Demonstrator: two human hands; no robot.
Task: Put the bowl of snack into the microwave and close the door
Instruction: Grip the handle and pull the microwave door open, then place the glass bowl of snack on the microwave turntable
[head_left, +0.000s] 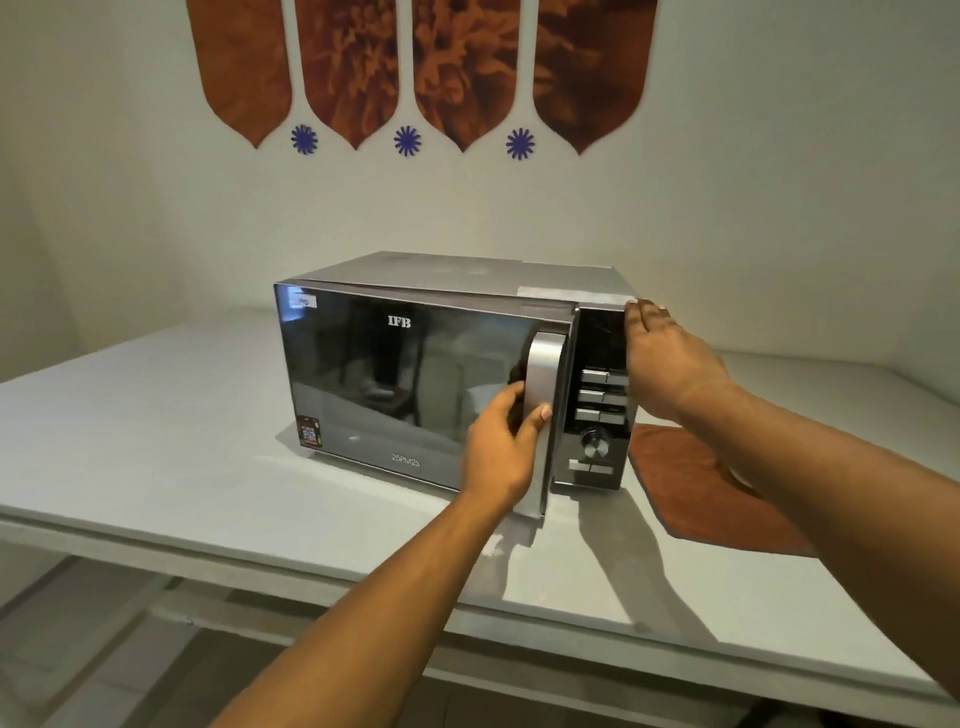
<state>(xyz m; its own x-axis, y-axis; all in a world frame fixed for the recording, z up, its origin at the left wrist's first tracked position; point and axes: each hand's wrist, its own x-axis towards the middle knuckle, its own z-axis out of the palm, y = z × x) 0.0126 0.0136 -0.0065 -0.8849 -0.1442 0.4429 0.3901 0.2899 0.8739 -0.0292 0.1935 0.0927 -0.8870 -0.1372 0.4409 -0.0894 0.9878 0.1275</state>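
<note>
Black mirrored glass door (415, 384) on the microwave (452, 374), "IFB" up top and "25PM25" along the bottom edge. Left hand (501, 452) has fingers wrapped around the silver handle (543, 395), door slightly ajar. Right hand (670, 358) lies flat, fingers together, against the control panel's (597, 415) top corner. Can't see the bowl anywhere.

A black and silver microwave (447, 364) stands on a white table (156, 467), with its door (405, 384) slightly ajar at the handle side. The left hand (501, 452) wraps around the vertical silver handle (544, 384), thumb on the front face. The right hand (670, 358) rests flat against the upper right corner of the control panel (597, 415), fingers extended. A rust-coloured cloth (696, 488) lies on the table just beside the microwave, partly under the right forearm. The bowl is not visible.
</note>
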